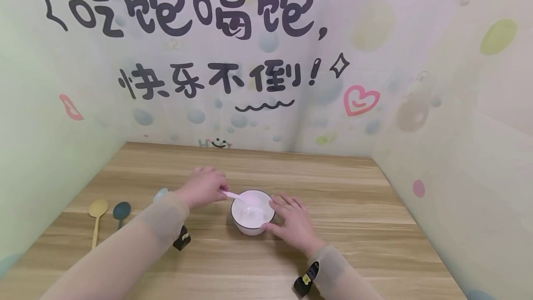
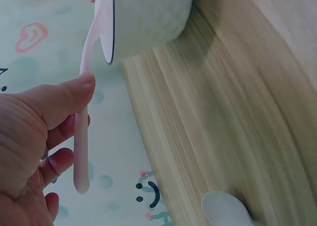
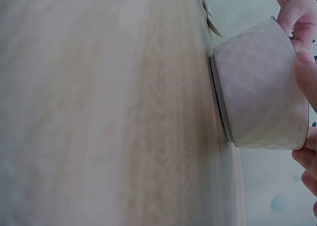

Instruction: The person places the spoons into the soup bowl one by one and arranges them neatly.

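A white bowl (image 1: 249,230) with a dark rim and a textured outer wall (image 3: 262,87) stands upright on the wooden table. My left hand (image 1: 203,189) pinches the handle of a pale pink spoon (image 2: 81,141) between thumb and fingers. The spoon's head is inside the bowl, reaching over its left rim. On the bowl's right side, my right hand (image 1: 293,222) holds the rim, thumb toward the near side and fingers farther back. Whether the spoon's head touches the bowl's bottom is hard to tell.
To the left on the table (image 1: 354,198) lie a yellow spoon (image 1: 98,209), a dark teal spoon (image 1: 122,209) and a light blue spoon (image 1: 160,194), partly behind my left forearm. A printed backdrop (image 1: 266,128) closes off the back and both sides.
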Motion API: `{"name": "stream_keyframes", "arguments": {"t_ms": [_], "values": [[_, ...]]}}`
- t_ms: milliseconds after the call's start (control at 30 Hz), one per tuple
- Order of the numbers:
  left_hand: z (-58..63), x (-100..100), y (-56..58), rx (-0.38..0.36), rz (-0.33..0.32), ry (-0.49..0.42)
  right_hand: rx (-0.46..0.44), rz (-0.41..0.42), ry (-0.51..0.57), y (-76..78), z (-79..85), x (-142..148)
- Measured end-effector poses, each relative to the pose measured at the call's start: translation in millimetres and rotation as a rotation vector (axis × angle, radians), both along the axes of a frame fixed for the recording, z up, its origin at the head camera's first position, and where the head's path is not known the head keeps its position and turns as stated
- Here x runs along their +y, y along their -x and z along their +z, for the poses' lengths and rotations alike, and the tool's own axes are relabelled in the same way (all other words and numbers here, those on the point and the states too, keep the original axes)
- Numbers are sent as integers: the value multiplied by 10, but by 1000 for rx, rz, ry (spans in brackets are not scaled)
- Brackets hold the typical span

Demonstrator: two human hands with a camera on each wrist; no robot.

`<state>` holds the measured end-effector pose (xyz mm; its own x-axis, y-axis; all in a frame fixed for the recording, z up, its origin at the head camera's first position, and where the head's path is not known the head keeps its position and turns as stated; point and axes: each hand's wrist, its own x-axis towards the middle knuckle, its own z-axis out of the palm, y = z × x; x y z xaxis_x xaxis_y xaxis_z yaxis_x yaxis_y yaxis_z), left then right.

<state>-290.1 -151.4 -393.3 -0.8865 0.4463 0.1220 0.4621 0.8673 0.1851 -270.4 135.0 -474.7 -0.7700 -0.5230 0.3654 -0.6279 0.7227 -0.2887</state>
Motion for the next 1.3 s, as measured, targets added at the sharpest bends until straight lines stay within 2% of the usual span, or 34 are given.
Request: {"name": "stream_keyframes", "arguments": {"t_ms": [300,467,833,1067,1300], "values": [[-22,51,150,143,-136,123,14,-11,-8,11,-17,9],[-9,97,181,217,-182,180,27,-4,-4,6,-15,7],[-16,151,261,251,-212,216,24,-7,5,1,-20,7],[-78,180,307,252,-240,200,6,-11,9,-10,-19,-3],[-56,253,314,238,-265,236,2,-10,15,-10,-18,-5]]}}
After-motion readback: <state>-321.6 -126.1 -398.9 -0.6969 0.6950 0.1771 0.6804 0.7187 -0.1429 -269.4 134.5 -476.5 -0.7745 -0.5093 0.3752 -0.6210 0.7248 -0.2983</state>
